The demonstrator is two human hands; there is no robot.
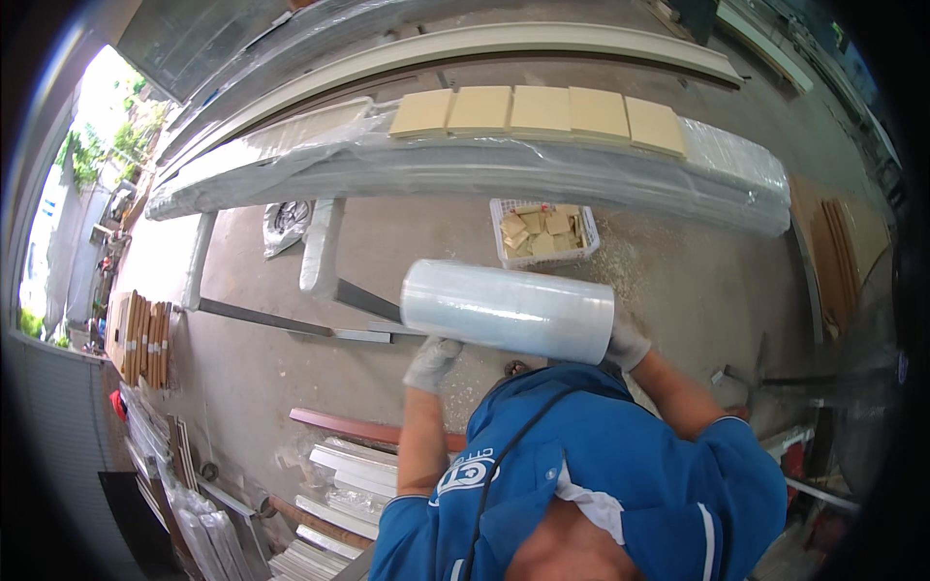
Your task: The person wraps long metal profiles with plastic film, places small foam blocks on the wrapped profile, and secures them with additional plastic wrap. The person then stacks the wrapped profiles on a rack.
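In front of my body I carry a large roll of clear stretch film (508, 308), lying sideways and slightly tilted. My left hand (433, 364), in a pale glove, supports it from below near its left end; the fingers are partly hidden under the roll. At the right end my right hand (628, 343), also gloved, is closed against the roll, its fingertips out of sight. Beyond the roll lies a long film-wrapped bundle (417, 174) on supports, with several cream square blocks (541, 108) in a row on top.
A white plastic basket (550, 258) of cream offcuts stands on the floor below the bundle. At left are wrapped support legs (320, 254) and stacked brown boards (143, 339). White strips (339, 484) lie beside my left arm. More long profiles (484, 39) rest at the back.
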